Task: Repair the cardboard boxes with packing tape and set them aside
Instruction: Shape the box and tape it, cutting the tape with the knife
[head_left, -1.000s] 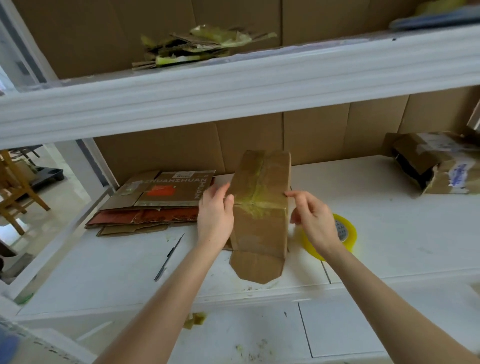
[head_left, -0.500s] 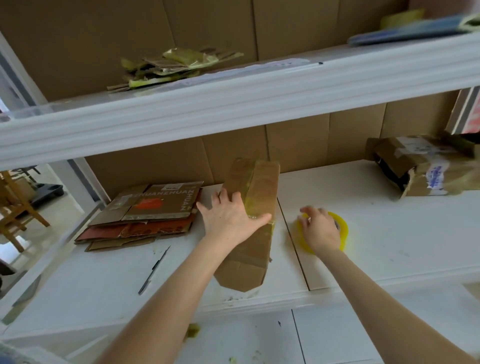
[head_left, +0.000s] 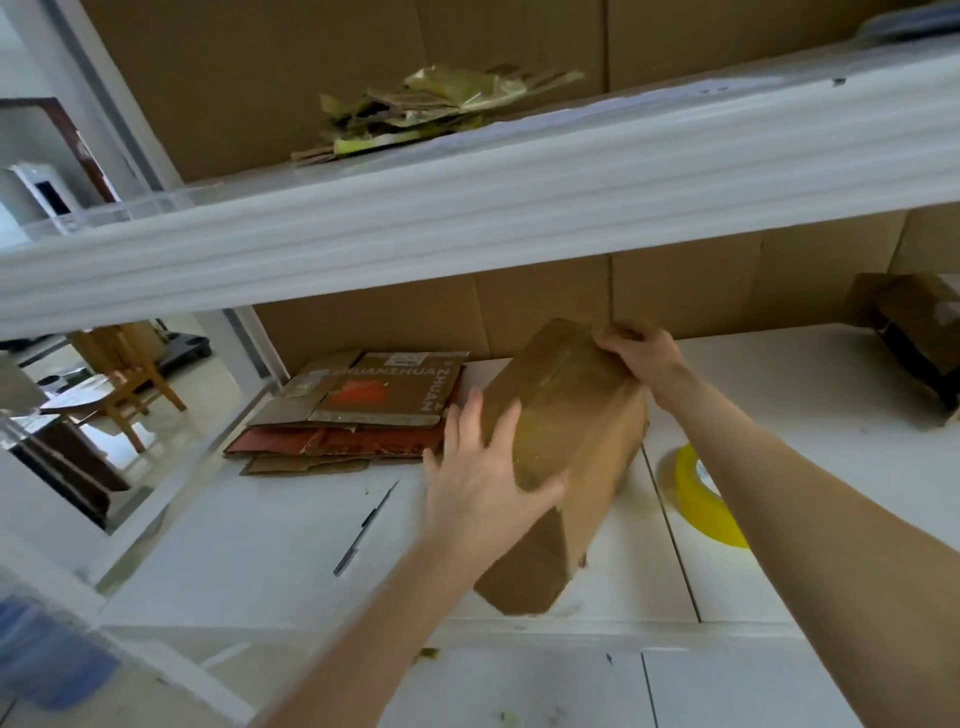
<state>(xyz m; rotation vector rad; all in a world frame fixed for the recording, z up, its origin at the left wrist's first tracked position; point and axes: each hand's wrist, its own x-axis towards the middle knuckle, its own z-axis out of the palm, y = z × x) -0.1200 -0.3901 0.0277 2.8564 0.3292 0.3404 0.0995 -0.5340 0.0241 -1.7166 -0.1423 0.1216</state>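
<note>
1. The box (head_left: 571, 441) stands tilted on the worktop (head_left: 260, 545) between the two hands. Its lower flap end is down near the front edge and its upper end leans away towards the cardboard back wall.
2. The left hand (head_left: 483, 483) lies flat against the box's left side. Its fingers are straight and spread, and the thumb is laid across the front face, where a yellowish strip of tape shows.
3. The right hand (head_left: 641, 353) grips the far upper end of the box, with its fingers curled over the top edge.
4. The hands are apart, one low on the near side and one high on the far side, with the box held between them.
5. The tape roll (head_left: 701, 499), yellow, lies flat on the worktop under the right forearm, just right of the box and not touching either hand.
6. A stack of flattened boxes (head_left: 363, 410) lies left of the left hand, close to its fingertips. Whether they touch I cannot tell.
7. A pen (head_left: 363, 525) lies on the worktop left of the left wrist, nearer the front than the stack.
8. Another box (head_left: 919, 332) sits far to the right of the right hand, against the back wall.
9. A white shelf (head_left: 467, 208) runs above both hands and carries crumpled scraps (head_left: 436, 104) of tape and cardboard.
</note>
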